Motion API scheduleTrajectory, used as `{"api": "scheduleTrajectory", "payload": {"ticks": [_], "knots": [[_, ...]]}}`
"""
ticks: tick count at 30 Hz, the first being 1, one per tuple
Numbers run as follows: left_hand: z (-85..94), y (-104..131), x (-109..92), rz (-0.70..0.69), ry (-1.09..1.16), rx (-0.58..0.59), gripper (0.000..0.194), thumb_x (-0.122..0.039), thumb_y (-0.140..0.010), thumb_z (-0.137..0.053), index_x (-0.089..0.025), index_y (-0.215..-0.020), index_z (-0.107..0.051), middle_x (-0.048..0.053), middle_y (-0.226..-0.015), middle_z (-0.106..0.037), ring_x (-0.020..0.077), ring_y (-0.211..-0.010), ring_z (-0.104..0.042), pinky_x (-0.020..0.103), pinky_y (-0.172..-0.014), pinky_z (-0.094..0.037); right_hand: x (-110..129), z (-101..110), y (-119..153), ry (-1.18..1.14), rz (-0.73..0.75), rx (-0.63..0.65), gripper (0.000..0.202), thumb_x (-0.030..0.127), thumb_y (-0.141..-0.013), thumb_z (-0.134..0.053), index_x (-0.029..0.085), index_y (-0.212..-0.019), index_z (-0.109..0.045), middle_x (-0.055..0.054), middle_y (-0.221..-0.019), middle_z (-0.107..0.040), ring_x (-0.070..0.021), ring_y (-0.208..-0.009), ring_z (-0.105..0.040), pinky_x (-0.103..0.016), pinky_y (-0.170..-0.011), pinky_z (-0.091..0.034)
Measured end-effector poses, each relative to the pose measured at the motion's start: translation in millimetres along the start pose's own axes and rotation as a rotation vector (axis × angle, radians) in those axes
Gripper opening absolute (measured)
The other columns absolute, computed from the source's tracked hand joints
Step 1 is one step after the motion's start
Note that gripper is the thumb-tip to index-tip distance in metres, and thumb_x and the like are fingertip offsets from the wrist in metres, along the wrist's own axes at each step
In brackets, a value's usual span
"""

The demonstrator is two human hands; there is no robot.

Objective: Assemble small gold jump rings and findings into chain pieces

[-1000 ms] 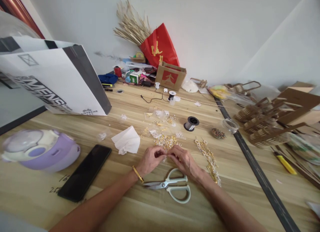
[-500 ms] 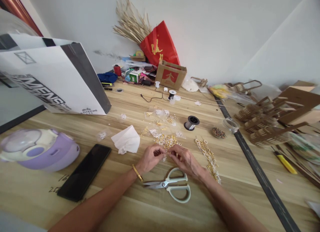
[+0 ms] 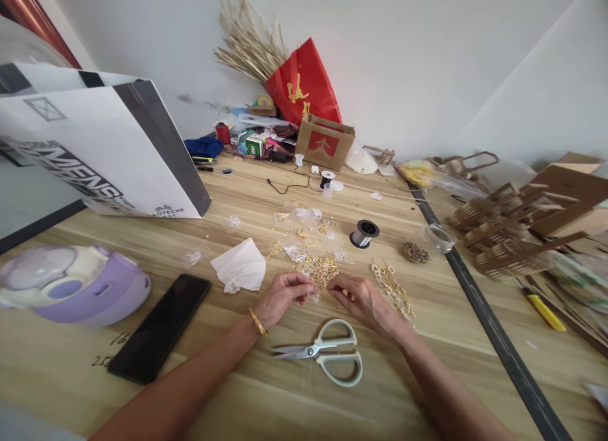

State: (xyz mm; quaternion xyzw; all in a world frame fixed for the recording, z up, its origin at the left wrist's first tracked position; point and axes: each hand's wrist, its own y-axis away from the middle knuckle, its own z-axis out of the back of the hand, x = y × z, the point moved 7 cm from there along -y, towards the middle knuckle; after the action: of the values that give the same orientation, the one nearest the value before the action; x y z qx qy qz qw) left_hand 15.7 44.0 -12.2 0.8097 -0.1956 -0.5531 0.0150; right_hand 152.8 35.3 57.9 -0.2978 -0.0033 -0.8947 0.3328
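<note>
My left hand [image 3: 288, 294], with a gold bangle [image 3: 258, 322] on the wrist, is pinched at the near edge of a pile of gold and white beads [image 3: 317, 268]. Opposite it, my right hand [image 3: 358, 296] pinches too, its fingertips a small gap from the left ones. Whatever the fingertips hold is too small to make out. Scissors with pale green handles [image 3: 317, 351] lie slightly spread on the table just below both hands. Beaded gold and white strands [image 3: 393, 290] rest to the right of my right hand. A spool of clear line [image 3: 365, 233] stands beyond the pile.
A black phone [image 3: 160, 327], a purple and cream container [image 3: 80, 286] and a white tissue [image 3: 239, 265] lie to the left. A large paper bag [image 3: 142, 156] stands behind them. Small woven baskets [image 3: 503, 238] and a yellow cutter [image 3: 543, 309] are at the right.
My hands have moved slightly apart, the right one shifting rightward. The fingertips that were nearly touching now have a wider gap between them.
</note>
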Motion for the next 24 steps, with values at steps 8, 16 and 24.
{"api": "scheduleTrajectory", "payload": {"ticks": [8,16,24], "knots": [[-6.3,2.5,-5.0,-0.059,-0.143,0.051,0.023,-0.031,-0.062,-0.075,-0.010,-0.070,-0.068,0.001,-0.057,-0.061,0.0086,-0.052,-0.051,0.021,-0.054,-0.042,7.4,1.3,-0.3,0.033,0.052,0.041,0.016,0.021,-0.093,-0.044,0.018,-0.085,-0.057,-0.004,-0.079,-0.060,-0.0131,-0.065,-0.057,-0.024,-0.060,-0.043],[-12.2,3.6,-0.8,-0.118,-0.375,0.072,0.014,-0.025,-0.067,-0.069,-0.011,-0.066,-0.066,0.000,-0.056,-0.059,0.0096,-0.052,-0.051,0.021,-0.052,-0.041,13.6,-10.9,1.2,-0.004,0.093,0.073,0.016,0.023,-0.095,-0.041,0.019,-0.089,-0.055,-0.004,-0.083,-0.057,-0.0140,-0.070,-0.056,-0.025,-0.064,-0.044],[-15.4,4.7,2.5,-0.092,-0.423,0.130,0.015,-0.026,-0.069,-0.066,-0.011,-0.070,-0.067,0.001,-0.061,-0.061,0.0116,-0.056,-0.055,0.022,-0.055,-0.044,8.9,-13.6,-1.6,-0.044,0.091,-0.004,0.014,0.021,-0.094,-0.043,0.019,-0.086,-0.054,-0.002,-0.079,-0.056,-0.0127,-0.068,-0.054,-0.023,-0.060,-0.042]]}}
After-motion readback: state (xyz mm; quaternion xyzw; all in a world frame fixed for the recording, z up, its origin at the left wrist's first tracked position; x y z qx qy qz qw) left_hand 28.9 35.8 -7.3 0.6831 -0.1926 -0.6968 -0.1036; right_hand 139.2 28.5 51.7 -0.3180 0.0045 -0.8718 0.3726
